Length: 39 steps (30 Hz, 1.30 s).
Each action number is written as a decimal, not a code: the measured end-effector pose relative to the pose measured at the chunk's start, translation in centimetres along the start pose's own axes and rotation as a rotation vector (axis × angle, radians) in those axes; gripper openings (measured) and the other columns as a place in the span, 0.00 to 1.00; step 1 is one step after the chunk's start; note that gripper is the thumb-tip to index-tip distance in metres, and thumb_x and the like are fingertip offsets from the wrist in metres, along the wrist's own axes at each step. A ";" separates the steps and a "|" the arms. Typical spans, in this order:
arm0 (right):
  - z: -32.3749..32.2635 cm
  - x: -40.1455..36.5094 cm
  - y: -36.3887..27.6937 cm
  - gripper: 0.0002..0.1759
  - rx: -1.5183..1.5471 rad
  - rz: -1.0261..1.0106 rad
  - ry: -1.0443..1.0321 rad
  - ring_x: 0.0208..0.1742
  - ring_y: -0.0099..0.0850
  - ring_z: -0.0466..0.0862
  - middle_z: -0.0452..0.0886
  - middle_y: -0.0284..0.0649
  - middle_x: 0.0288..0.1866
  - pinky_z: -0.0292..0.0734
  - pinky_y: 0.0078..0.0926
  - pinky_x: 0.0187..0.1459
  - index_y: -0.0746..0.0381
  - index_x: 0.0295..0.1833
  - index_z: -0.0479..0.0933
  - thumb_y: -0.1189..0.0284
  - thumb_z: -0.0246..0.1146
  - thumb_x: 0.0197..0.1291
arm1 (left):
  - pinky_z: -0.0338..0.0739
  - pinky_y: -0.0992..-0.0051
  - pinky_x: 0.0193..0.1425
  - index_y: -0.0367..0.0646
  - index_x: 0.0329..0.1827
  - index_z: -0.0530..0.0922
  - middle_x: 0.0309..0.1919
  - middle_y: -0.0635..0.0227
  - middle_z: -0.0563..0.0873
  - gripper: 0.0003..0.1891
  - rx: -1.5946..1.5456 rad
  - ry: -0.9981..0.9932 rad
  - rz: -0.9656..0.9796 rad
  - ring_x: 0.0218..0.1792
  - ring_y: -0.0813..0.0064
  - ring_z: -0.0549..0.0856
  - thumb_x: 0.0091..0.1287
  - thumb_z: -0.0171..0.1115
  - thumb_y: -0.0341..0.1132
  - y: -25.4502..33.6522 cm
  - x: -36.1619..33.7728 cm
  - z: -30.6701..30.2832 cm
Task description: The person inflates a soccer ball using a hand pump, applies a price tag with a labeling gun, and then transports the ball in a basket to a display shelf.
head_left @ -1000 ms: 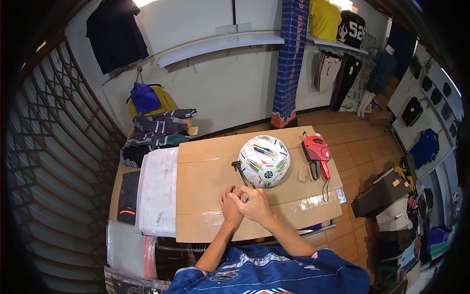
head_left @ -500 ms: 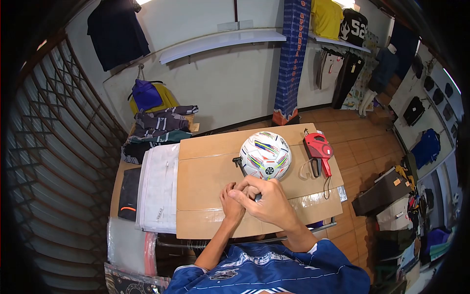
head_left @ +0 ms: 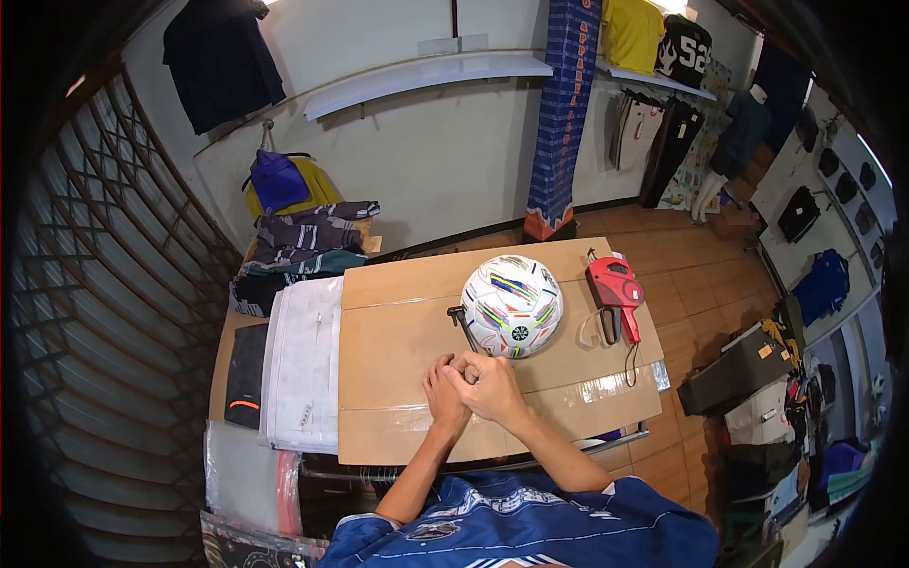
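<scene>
Here we are with both hands down on the board. The left hand point(head_left: 443, 392) and the right hand point(head_left: 492, 386) are pressed together, knuckle to knuckle, fingers curled tight into the palms. We cannot tell whether anything small is pinched between them, because the fingers hide the gap. Both wrists rest on the flat brown cardboard sheet point(head_left: 393, 341), towards its near edge.

Just beyond the fingertips lies a slim black T-handled tool point(head_left: 462, 323). Its handle is out to the left and its shaft runs under the white football with coloured streaks point(head_left: 512, 305). The ball sits on the cardboard just beyond the hands, near them but not touching, as far as we can make out.

To the right of the ball, the red plastic price-label gun point(head_left: 613, 290) lies on the cardboard with its dark handle towards us. A thin cord point(head_left: 629, 362) trails from it towards a strip of clear shiny tape point(head_left: 606, 386).

Left of the cardboard we have a stack of white folded goods in clear wrap point(head_left: 303, 364), and beside that a flat black pad with an orange stripe point(head_left: 244, 377). Further back is a pile of folded grey patterned clothes point(head_left: 305, 248), with a blue bag point(head_left: 276, 182) hanging on the wall above it. Below the hands we see the blue jersey point(head_left: 530, 525).
</scene>
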State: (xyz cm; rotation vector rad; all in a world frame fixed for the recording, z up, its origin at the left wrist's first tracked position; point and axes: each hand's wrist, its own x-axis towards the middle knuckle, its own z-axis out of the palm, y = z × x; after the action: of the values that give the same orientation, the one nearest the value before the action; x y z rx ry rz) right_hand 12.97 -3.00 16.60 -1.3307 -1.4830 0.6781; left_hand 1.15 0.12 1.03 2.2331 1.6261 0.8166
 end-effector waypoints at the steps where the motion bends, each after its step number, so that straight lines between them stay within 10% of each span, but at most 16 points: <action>1: 0.2 -0.1 0.4 0.14 -0.006 0.000 0.002 0.14 0.25 0.72 0.76 0.43 0.15 0.69 0.31 0.23 0.67 0.33 0.83 0.68 0.74 0.67 | 0.56 0.48 0.83 0.48 0.70 0.82 0.70 0.56 0.78 0.24 0.023 0.002 0.032 0.78 0.55 0.70 0.73 0.63 0.46 -0.6 -0.1 0.5; 5: 0.1 -0.2 -0.5 0.14 -0.045 -0.021 0.023 0.15 0.24 0.73 0.77 0.43 0.15 0.69 0.31 0.23 0.67 0.34 0.84 0.67 0.74 0.68 | 0.62 0.49 0.73 0.44 0.59 0.80 0.59 0.61 0.84 0.18 0.036 0.154 0.127 0.67 0.55 0.78 0.73 0.66 0.45 -0.8 0.0 1.0; 15: -6.1 0.2 -9.3 0.16 0.044 -0.071 -0.089 0.16 0.21 0.67 0.74 0.38 0.14 0.65 0.28 0.23 0.67 0.37 0.84 0.65 0.76 0.68 | 0.57 0.47 0.82 0.48 0.72 0.81 0.70 0.56 0.78 0.26 -0.587 -0.089 -0.157 0.77 0.55 0.70 0.73 0.64 0.48 -1.1 0.3 0.9; 26: -1.0 0.9 -1.4 0.14 -0.017 -0.026 -0.005 0.14 0.27 0.75 0.79 0.44 0.15 0.71 0.32 0.23 0.66 0.33 0.84 0.68 0.74 0.67 | 0.57 0.48 0.82 0.45 0.71 0.80 0.70 0.56 0.78 0.26 0.019 0.005 -0.034 0.77 0.54 0.70 0.74 0.64 0.46 -0.8 -0.3 1.6; 39: -1.7 0.0 -3.6 0.17 -0.038 -0.044 -0.087 0.16 0.32 0.78 0.80 0.45 0.17 0.72 0.33 0.24 0.66 0.35 0.85 0.63 0.75 0.68 | 0.58 0.45 0.80 0.49 0.67 0.83 0.70 0.56 0.78 0.23 -0.210 -0.030 0.001 0.75 0.54 0.71 0.72 0.64 0.48 0.0 -0.1 -0.4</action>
State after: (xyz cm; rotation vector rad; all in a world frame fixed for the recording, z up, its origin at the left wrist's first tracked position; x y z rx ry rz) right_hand 13.10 -4.24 20.42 -1.3080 -1.5969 0.6902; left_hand 0.95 -0.04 1.31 2.0904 1.4534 0.9040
